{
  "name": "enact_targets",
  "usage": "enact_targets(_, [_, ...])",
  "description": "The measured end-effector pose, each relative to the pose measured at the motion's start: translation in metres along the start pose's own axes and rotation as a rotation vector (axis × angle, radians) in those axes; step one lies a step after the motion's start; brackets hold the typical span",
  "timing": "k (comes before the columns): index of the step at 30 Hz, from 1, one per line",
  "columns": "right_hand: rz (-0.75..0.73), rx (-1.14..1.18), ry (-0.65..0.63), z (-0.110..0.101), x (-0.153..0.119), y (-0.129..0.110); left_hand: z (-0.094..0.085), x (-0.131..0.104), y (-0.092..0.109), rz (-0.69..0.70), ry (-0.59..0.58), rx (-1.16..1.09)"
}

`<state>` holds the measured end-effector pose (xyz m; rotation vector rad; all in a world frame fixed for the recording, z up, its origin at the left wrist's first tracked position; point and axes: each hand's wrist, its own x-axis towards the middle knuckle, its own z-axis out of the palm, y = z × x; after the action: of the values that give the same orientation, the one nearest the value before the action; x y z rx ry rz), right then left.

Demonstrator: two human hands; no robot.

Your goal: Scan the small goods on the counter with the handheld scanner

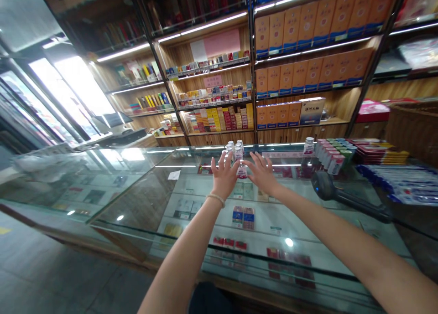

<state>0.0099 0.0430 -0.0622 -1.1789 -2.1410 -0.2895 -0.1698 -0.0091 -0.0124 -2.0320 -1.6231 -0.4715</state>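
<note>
I'm in a shop: clear glass display counter [137, 209], lit brown wooden shelves [183, 54], rows of tall orange-and-blue boxes [307, 24].

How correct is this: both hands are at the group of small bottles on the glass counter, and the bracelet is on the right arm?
The arm is wrong: the head view shows the bracelet on the left arm. The rest holds: the left hand and right hand are at the small bottles.
</note>
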Motion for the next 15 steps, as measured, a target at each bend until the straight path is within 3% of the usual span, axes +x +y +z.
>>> enact_targets(9, [0.041, -0.011, -0.047, 0.007, 0.021, 0.001, -0.001, 0.02, 0.0, -0.018, 0.039, 0.016])
enact_targets(15, [0.065, -0.012, -0.073, 0.011, 0.03, 0.001, -0.012, 0.031, -0.004, -0.029, -0.016, 0.04])
